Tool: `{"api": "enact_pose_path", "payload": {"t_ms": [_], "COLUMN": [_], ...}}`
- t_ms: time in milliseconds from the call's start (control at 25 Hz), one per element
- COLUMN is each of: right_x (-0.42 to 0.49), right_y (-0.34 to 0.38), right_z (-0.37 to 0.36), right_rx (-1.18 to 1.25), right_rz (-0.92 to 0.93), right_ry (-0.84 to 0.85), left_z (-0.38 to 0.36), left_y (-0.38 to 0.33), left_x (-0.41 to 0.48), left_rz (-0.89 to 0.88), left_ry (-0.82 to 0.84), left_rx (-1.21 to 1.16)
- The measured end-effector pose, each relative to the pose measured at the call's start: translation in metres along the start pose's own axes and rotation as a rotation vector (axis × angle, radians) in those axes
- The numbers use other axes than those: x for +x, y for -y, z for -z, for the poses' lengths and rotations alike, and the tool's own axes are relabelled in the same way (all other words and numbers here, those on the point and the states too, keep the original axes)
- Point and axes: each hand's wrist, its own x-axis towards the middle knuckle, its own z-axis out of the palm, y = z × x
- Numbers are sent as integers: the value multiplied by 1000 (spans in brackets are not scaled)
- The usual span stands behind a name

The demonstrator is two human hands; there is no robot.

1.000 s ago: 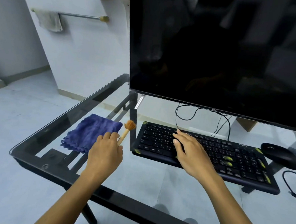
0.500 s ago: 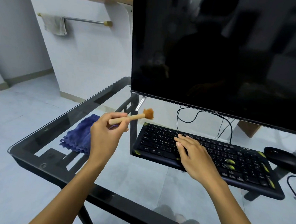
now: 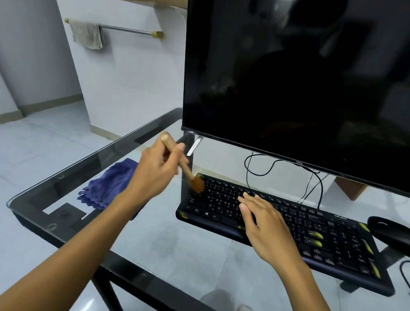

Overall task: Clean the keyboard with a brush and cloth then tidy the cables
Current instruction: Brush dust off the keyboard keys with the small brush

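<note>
A black keyboard (image 3: 314,234) with yellow marks lies on the glass table under the monitor. My left hand (image 3: 157,168) grips a small wooden brush (image 3: 191,176), handle up, its orange bristles touching the keyboard's top left corner. My right hand (image 3: 264,225) rests flat on the middle keys, fingers spread, holding nothing. A folded blue cloth (image 3: 109,186) lies on the glass to the left, partly behind my left arm. Black cables (image 3: 258,167) hang behind the keyboard.
A large dark monitor (image 3: 305,77) stands right above the keyboard. A black mouse (image 3: 392,233) sits at the right, with another cable (image 3: 406,277) by the table's right edge. The glass table (image 3: 170,248) has a black frame along its left and front edges.
My left hand lifted the brush from beside the cloth, swung it right and tipped the bristles down onto the keyboard's top left corner. My right hand stayed on the keys.
</note>
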Motion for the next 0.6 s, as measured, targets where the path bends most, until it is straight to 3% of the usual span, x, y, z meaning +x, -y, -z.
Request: {"api": "enact_pose_path", "payload": {"t_ms": [120,200,280,360,480,600], "right_x": [0,0,0,0,0,1], "right_y": [-1,-2,-3,-3,-4,-3], "right_z": [1,1,0,1,2,2], "right_rx": [22,43,47,57,85,82], "right_rz": [3,4,2,-1,0,2], "right_ry": [6,8,10,15,23,19], "left_z": [-11,-5,-2,-7,-8,-18], "left_y": [1,3,1,0,2,-8], "left_x": [-3,7,13,13,19,27], "left_rz": [14,-5,-15,3,-9,-19], "left_ry": [218,154,108,197,208,233], "left_rx": [14,203,163,69,234,34]}}
